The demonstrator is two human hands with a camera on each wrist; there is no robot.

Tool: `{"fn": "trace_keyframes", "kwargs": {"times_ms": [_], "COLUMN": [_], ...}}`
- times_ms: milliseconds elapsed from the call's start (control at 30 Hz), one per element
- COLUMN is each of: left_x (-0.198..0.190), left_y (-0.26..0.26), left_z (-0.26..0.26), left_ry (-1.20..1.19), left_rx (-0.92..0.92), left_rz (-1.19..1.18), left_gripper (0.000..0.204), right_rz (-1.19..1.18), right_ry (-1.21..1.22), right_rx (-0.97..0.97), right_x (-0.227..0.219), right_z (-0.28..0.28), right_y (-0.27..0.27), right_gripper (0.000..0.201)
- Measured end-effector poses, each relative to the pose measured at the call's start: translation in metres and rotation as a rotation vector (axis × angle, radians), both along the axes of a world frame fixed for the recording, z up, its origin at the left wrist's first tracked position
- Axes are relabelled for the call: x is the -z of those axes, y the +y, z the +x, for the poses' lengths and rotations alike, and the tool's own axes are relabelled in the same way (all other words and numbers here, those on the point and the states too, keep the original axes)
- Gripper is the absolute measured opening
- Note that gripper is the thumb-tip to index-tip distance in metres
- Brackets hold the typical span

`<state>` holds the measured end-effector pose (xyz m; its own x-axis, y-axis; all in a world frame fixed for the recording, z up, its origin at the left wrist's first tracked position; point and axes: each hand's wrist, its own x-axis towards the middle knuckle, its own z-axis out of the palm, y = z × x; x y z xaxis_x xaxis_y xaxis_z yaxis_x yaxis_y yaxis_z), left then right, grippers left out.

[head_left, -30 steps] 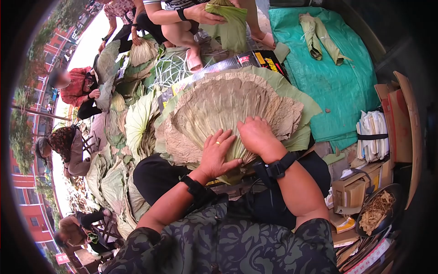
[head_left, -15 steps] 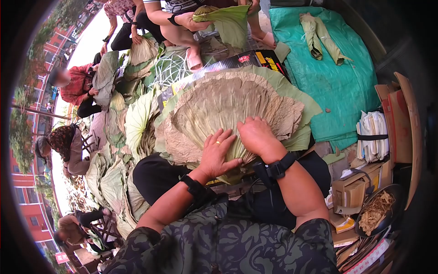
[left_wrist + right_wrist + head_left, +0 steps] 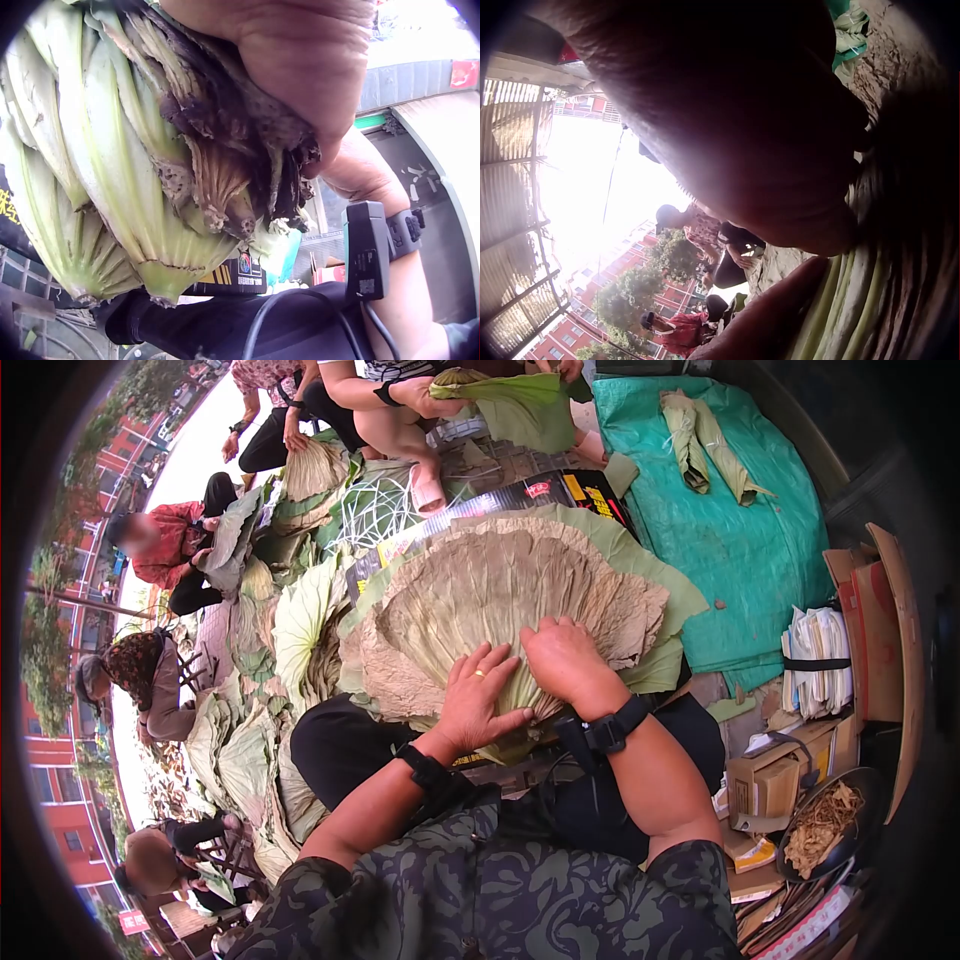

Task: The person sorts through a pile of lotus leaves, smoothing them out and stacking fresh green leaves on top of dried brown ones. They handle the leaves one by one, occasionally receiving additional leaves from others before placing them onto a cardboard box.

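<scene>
A fan-shaped stack of large dried leaves (image 3: 480, 580), brownish and pleated, lies before me, with greener leaves (image 3: 675, 595) showing around its outer edge. My left hand (image 3: 478, 695), wearing a ring, rests on the near, narrow part with fingers extended and thumb spread. Beside it, my right hand (image 3: 565, 658) has its fingers curled into the pleats, gripping the leaves. In the left wrist view, folded pale-green leaves (image 3: 112, 142) gather to cut stem ends, next to darker, shrivelled ones (image 3: 217, 165). The right wrist view shows curled fingers against ribbed leaf; the fingertips are in shadow.
A printed black box (image 3: 590, 492) is behind the stack. Rolled leaves (image 3: 685, 440) lie on a green tarp (image 3: 750, 560) at right. Cardboard boxes (image 3: 775, 775) and a pan of dry shreds (image 3: 825, 830) stand at lower right. Leaf piles (image 3: 245, 760) and several people are leftward.
My hands and the stack hold still. Across from me, a person has drawn a green leaf out sideways to the right. The person in red has tilted a grey-green leaf lower.
</scene>
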<state>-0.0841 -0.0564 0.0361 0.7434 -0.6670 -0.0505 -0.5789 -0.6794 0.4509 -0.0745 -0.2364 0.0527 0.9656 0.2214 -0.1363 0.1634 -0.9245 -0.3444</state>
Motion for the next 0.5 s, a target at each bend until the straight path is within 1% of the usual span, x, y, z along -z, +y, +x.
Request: {"fn": "trace_keyframes", "kwargs": {"times_ms": [433,500], "left_x": [-0.0011,-0.0017], "left_y": [-0.0008,-0.0007], "left_z": [-0.0006,-0.0011], "left_ry": [0.000,0.004], "left_rx": [-0.004,-0.002], "left_rz": [0.021,0.009], "left_gripper": [0.076,0.075], "right_rz": [0.006,-0.015], "right_ry": [-0.059,-0.031], "right_rx": [-0.004,-0.007], "right_x": [0.0027,0.0012], "right_z": [-0.0020,-0.0020], "right_y": [-0.0011,-0.0009], "right_gripper": [0.020,0.020]}}
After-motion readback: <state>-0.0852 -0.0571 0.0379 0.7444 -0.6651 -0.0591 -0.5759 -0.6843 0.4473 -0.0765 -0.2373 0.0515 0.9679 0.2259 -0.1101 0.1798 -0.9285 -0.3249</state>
